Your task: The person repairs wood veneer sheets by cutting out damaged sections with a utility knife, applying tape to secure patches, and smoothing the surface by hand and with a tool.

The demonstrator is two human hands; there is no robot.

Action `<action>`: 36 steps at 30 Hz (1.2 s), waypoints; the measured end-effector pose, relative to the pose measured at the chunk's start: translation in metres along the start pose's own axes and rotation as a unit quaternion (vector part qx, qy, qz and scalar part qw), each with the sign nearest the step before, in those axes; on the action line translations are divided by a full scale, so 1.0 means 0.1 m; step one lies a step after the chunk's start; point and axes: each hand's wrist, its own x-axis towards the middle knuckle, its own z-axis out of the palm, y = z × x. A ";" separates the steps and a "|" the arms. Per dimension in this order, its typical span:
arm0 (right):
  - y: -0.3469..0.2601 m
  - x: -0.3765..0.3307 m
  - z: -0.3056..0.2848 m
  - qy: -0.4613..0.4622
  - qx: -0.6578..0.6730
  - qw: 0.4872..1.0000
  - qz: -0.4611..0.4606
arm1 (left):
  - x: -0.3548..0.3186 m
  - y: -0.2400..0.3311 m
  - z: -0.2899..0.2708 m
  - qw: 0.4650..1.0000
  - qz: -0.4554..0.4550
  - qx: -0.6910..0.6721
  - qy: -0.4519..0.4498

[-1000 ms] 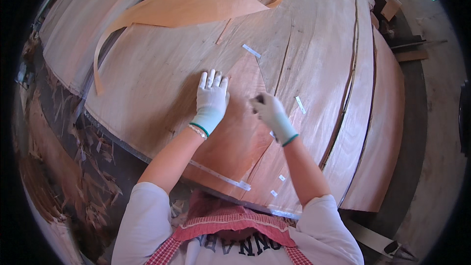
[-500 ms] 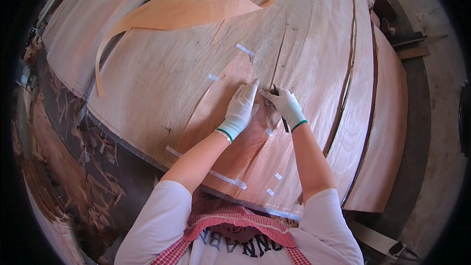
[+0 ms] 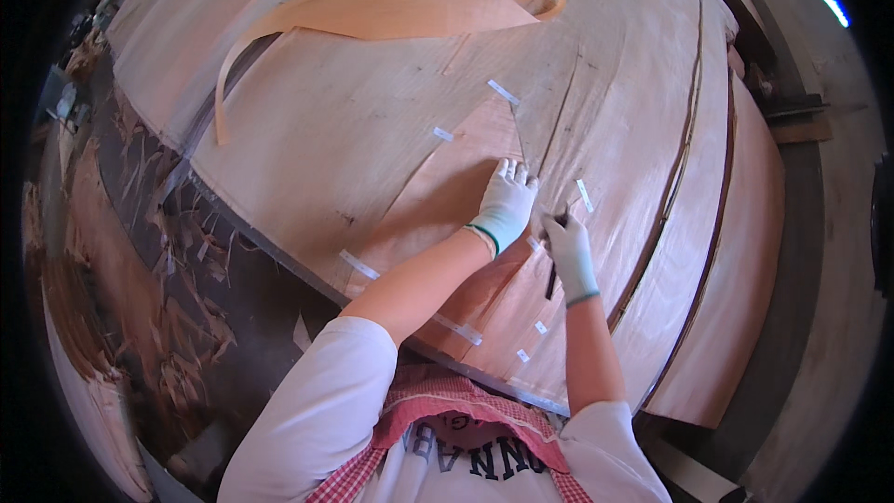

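My left hand [image 3: 507, 200], in a white glove with a green cuff, lies flat with fingers stretched out on a reddish, pointed piece of veneer [image 3: 447, 196]. That piece rests on a large pale wood veneer sheet [image 3: 345, 130]. Just right of it, my gloved right hand [image 3: 570, 251] is closed around a slim dark tool [image 3: 550, 281], whose lower end sticks out below the fist; its exact kind is hidden. Short white tape strips sit around the reddish piece, including one near its tip [image 3: 503, 91]. Another tape strip [image 3: 584, 196] lies on the sheet above my right hand.
A long, curled orange-tan veneer strip [image 3: 400, 9] lies across the far side of the stack. Dark splits [image 3: 684, 149] run through the sheets on the right. Torn veneer scraps [image 3: 186, 317] litter the floor at left, beyond the stack's edge.
My right hand, with the dark tool, has drawn back from beside my left fingertips toward me and rightward. A tape strip now shows on the sheet to the right. The view has shifted slightly.
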 end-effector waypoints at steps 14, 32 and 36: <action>0.50 -2.54 -0.62 -0.462 -0.254 0.818 0.230 | -1.37 -1.22 -0.31 0.978 -0.094 -0.140 0.124; 2.12 -3.39 -0.33 -0.458 -0.004 0.888 0.033 | -2.61 -1.73 -0.52 0.920 -0.204 -0.208 0.263; 2.01 -3.22 -0.22 -0.229 -0.075 0.970 0.043 | -3.45 -2.51 -0.69 0.825 -0.371 -0.283 0.319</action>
